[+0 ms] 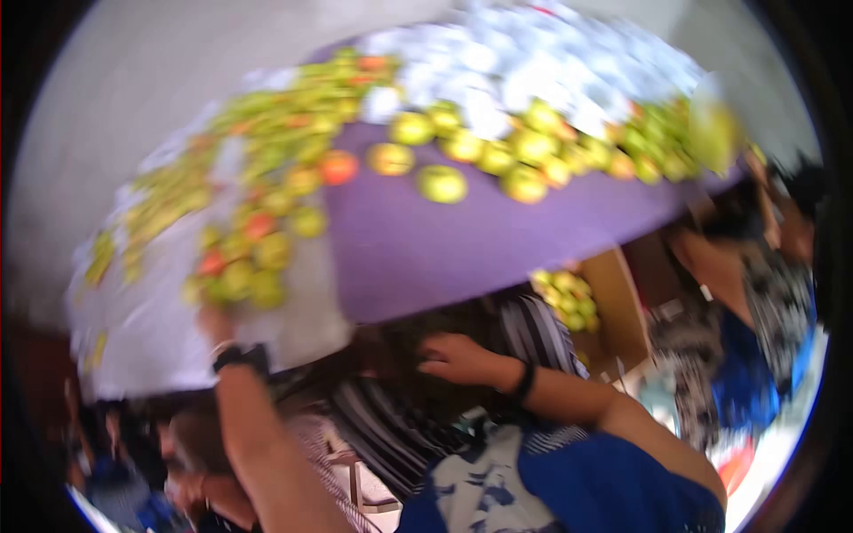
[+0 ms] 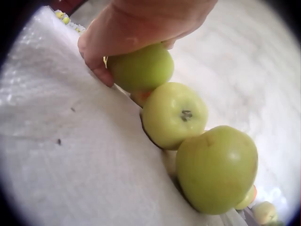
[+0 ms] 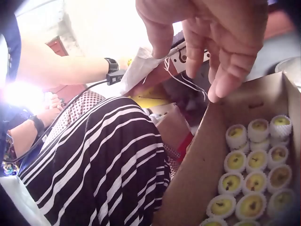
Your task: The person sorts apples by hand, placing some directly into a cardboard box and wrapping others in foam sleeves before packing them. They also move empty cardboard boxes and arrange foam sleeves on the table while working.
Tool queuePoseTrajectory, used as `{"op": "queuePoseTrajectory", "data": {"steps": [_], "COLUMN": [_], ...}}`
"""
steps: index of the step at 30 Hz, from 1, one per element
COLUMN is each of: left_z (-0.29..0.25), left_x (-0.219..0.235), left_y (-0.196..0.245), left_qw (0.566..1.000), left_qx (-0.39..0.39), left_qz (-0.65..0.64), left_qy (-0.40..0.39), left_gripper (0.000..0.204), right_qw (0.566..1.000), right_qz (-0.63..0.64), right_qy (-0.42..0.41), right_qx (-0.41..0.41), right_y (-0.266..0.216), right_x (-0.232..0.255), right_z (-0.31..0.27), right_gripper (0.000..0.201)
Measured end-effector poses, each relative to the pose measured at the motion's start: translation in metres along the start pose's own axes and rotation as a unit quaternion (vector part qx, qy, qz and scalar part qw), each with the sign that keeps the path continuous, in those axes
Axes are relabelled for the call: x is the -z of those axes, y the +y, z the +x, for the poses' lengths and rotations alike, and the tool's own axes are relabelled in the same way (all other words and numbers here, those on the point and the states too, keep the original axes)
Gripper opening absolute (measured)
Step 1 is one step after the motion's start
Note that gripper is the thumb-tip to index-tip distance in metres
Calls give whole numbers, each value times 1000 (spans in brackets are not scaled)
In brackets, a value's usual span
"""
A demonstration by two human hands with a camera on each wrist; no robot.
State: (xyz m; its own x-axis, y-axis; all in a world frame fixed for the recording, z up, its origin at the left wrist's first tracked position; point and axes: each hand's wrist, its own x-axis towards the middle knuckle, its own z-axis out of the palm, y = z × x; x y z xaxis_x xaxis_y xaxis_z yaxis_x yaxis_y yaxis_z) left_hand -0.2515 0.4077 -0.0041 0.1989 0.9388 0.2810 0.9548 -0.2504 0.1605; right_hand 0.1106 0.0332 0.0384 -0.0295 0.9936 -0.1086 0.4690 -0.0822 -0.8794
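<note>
At the near end of the apple cluster on the left of the table, my left hand (image 1: 216, 325) reaches down. The left wrist view shows its fingers and thumb curled round a green apple (image 2: 146, 68), partly hidden by the hand. Two more apples, a pale green one (image 2: 174, 115) and a larger green one (image 2: 217, 169), sit in line beside it on white foam sheet (image 2: 84, 155). My right hand (image 1: 464, 359) hangs in front of the table edge, fingers loosely bent with nothing in them. In the right wrist view it is above the side of a cardboard box (image 3: 256, 106).
Inside the box stand rows of yellow apples (image 3: 251, 205) in white foam sleeves. Purple cloth (image 1: 426, 249) covers the table's middle, with loose apples (image 1: 533, 147) and a heap of white foam nets (image 1: 533, 62) behind. Other people sit on both sides.
</note>
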Motion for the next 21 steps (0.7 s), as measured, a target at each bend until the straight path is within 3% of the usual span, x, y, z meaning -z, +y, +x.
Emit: {"op": "queuePoseTrajectory", "data": {"steps": [1, 2, 5, 6, 7, 8, 9, 10, 11, 12, 13, 14, 15, 16, 17, 18, 19, 21], "left_z": [-3, -6, 1, 0, -1, -2, -3, -10, -23, -37, -55, -74, -94, -114, -137, -163, -185, -230], "left_x": [13, 26, 25, 16, 6, 1, 18, 54, 78, 76, 102, 128, 135, 142, 143, 144, 138, 130], "left_y": [18, 36, 26, 2, -31, -44, -23, 19, 52, 68, 127, 197, 241, 285, 317, 360, 389, 431], "left_qw": [960, 846, 768, 769, 938, 973, 972, 985, 965, 960, 952, 911, 903, 889, 922, 881, 841, 828], "left_qx": [41, 91, 206, 204, 28, -154, -158, -47, 66, -12, 8, 28, 8, -6, -115, -112, -151, -195], "left_qz": [-274, -525, -606, -606, -335, -14, -12, 119, 246, 82, -103, -284, -347, -407, -333, -450, -519, -510], "left_qy": [-24, -25, -11, -19, 84, 174, 171, 119, 64, 267, 289, 298, 254, 209, 163, 99, 19, -125], "left_gripper": [46, 44, 41, 41, 37, 34, 34, 33, 33, 33, 33, 33, 33, 35, 33, 31, 25, 15], "right_qw": [998, 993, 981, 976, 978, 966, 951, 947, 957, 959, 880, 857, 855, 888, 898, 903, 901, 889], "right_qz": [35, 62, 187, 206, 192, 234, 250, 231, 149, 66, 201, 184, 190, 52, -14, -81, -58, -31], "right_qy": [36, 68, 38, 60, 71, 101, 153, 198, 228, 259, 338, 357, 357, 313, 285, 259, 172, 88], "right_qx": [30, 72, 20, 26, 36, -31, -97, -103, -97, -96, -266, -322, -325, -333, -335, -334, -394, -448], "right_y": [0, 4, -19, -24, -18, -13, 0, 16, 42, 68, 85, 113, 163, 224, 254, 284, 298, 305], "right_x": [1, 8, 67, 91, 109, 129, 144, 160, 169, 179, 180, 181, 174, 161, 150, 139, 125, 106], "right_z": [-2, -7, -37, -53, -70, -88, -106, -122, -140, -157, -163, -174, -189, -205, -210, -214, -217, -222], "right_gripper": [30, 29, 28, 25, 22, 18, 17, 15, 15, 17, 14, 14, 14, 18, 19, 21, 19, 17]}}
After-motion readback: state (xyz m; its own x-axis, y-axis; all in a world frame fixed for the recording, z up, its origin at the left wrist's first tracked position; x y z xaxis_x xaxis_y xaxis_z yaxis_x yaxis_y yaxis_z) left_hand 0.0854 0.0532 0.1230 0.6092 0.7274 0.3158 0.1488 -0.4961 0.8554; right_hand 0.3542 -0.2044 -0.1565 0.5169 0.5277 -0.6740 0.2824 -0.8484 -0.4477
